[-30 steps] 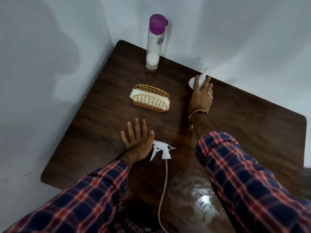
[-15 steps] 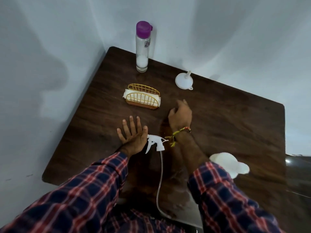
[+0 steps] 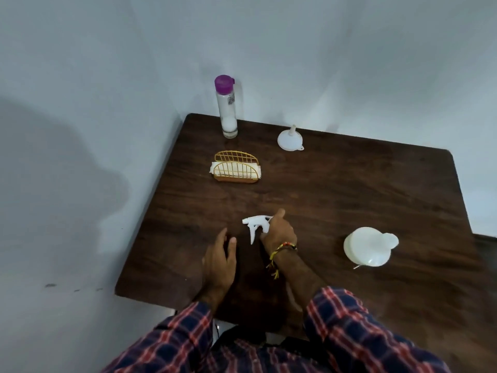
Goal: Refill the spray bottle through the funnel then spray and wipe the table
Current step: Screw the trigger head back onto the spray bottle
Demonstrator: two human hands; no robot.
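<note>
Two hands: right hand (image 3: 277, 232) gripping spray head (image 3: 254, 224), left hand (image 3: 219, 261) loose beside it.

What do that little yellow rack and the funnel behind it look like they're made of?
The rack looks like thin metal wire with a golden-yellow coating: open grid bars, on a brown base that may be wood. White napkins sit inside. The funnel looks like white, slightly translucent plastic, smooth and matte, standing mouth down.
</note>
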